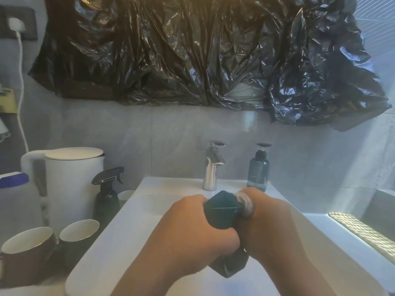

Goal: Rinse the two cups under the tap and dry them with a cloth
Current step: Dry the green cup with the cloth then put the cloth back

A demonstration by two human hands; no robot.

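Observation:
Over the white sink (132,227), my left hand (192,227) and my right hand (269,221) are pressed together, both closed on a dark teal cloth (222,212). Its loose end hangs below my wrists. A pale rounded edge (245,205) shows against my right hand; I cannot tell what it is. A brown cup (25,251) and a dark cup (79,238), both white inside, stand upright on the counter left of the sink. The chrome tap (211,167) stands behind my hands, with no water visible.
A black spray bottle (106,199), a white kettle (70,180) and a small pale cup (126,195) stand left of the sink. A dark soap dispenser (258,169) is right of the tap. Black plastic sheeting (203,50) hangs on the wall above.

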